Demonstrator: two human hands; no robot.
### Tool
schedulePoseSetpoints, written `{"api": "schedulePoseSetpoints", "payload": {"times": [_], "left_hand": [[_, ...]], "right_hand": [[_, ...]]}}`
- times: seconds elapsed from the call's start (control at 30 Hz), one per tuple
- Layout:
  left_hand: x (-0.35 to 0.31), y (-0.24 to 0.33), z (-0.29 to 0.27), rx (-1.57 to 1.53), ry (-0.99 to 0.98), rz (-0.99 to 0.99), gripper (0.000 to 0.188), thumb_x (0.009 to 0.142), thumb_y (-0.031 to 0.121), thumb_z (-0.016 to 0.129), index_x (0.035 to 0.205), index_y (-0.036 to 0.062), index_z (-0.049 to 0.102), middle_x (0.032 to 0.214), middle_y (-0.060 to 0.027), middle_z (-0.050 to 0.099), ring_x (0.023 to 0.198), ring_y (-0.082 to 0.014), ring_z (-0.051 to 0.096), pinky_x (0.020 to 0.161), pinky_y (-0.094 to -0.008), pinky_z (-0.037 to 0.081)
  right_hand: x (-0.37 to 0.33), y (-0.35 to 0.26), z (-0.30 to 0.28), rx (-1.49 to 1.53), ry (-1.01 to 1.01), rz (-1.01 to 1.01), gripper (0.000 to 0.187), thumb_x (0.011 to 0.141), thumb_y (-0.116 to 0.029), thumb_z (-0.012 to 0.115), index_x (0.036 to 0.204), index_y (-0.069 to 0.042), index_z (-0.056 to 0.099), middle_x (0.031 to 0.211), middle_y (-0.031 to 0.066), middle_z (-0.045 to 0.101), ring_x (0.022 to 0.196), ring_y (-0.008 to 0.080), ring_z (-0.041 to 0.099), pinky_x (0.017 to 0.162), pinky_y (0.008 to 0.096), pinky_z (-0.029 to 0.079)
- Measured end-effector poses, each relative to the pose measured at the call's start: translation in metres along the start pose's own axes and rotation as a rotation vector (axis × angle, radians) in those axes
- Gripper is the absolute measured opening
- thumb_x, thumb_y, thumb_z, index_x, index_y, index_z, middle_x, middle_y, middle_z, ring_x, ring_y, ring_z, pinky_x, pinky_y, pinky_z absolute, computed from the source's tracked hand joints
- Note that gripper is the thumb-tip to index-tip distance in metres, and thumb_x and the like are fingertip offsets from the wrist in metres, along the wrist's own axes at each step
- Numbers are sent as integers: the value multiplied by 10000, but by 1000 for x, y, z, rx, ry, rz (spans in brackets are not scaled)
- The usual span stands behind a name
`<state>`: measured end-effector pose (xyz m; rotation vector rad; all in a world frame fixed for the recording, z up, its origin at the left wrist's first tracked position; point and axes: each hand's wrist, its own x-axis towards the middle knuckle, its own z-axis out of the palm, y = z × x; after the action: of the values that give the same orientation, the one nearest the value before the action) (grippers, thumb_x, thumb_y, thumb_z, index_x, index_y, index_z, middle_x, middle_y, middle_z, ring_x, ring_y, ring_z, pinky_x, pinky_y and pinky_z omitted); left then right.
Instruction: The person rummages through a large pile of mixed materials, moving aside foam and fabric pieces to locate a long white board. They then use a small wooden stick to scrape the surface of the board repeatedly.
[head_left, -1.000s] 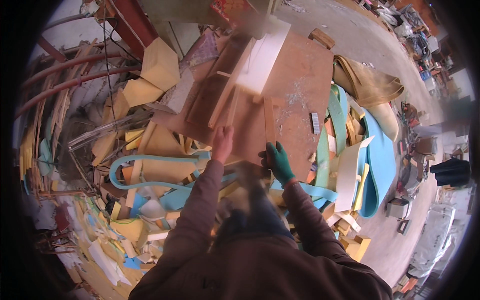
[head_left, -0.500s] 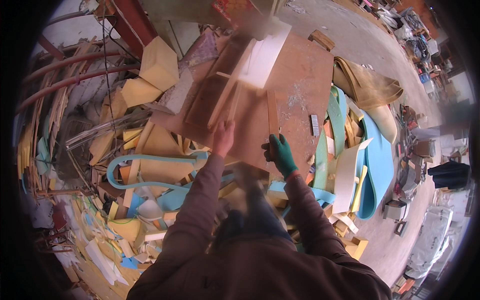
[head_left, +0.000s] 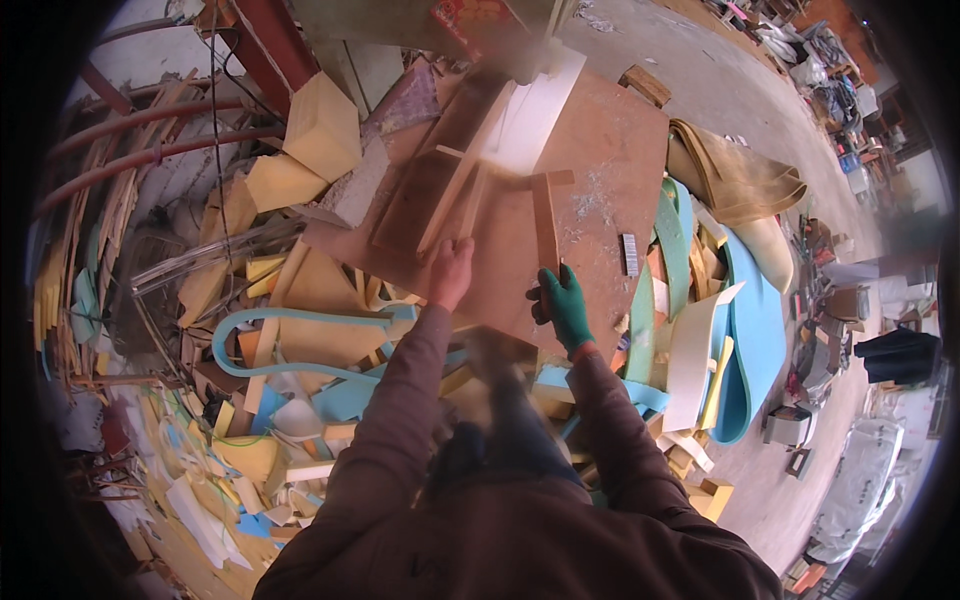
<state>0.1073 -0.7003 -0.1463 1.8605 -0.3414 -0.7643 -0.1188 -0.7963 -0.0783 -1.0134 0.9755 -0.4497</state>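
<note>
My bare left hand (head_left: pixel 452 272) is closed around the near end of a narrow wooden strip (head_left: pixel 474 203), which runs away from me over the brown board tabletop (head_left: pixel 610 135). My right hand (head_left: pixel 562 305), in a green glove, is closed on a second wooden strip (head_left: pixel 544 222). A short crosspiece (head_left: pixel 555 179) shows at that strip's far end. Both far ends lie near a white panel (head_left: pixel 540 110) and a blurred dark object (head_left: pixel 522 62) overhead, so whether the strips join there is unclear. A longer wooden bar (head_left: pixel 462 175) lies left of my left-hand strip.
A grey ridged strip (head_left: pixel 629 254) and pale scraps (head_left: pixel 592 203) lie on the tabletop. Foam offcuts (head_left: pixel 250 455) are heaped around my legs. Blue foam sheet (head_left: pixel 752 340) and folded brown cloth (head_left: pixel 728 170) sit at the right; yellow foam blocks (head_left: pixel 322 125) at the left.
The far end of the right-hand strip has swung slightly, and its crosspiece now shows extending to the right. Both hands keep their grip in nearly the same places.
</note>
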Motion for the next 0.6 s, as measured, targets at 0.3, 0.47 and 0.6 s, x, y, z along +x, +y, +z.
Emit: {"api": "schedulePoseSetpoints", "payload": {"times": [0.3, 0.47, 0.6], "left_hand": [[-2, 6, 2, 32, 10, 15, 407, 1063, 471, 595, 1112, 68, 562, 850, -100, 543, 681, -243, 498, 576, -381, 371], [1, 16, 4, 61, -12, -37, 570, 1059, 508, 559, 1241, -29, 619, 1119, -294, 658, 1073, -456, 611, 902, -501, 472], [8, 7, 4, 17, 0, -2, 420, 1070, 472, 593, 1149, 60, 579, 830, -92, 536, 671, -241, 500, 572, -382, 372]], "right_hand": [[20, 5, -2, 0, -20, -16, 342, 1099, -326, 644, 1308, -80, 529, 853, 138, 687, 497, 187, 582, 441, 319, 444], [32, -2, 0, -14, -19, 3, 347, 1095, -336, 649, 1296, -80, 529, 861, 138, 687, 493, 187, 578, 438, 321, 442], [34, -9, 3, -46, -26, -4, 331, 1089, -339, 648, 1271, -89, 529, 864, 136, 685, 496, 186, 581, 435, 327, 446]]}}
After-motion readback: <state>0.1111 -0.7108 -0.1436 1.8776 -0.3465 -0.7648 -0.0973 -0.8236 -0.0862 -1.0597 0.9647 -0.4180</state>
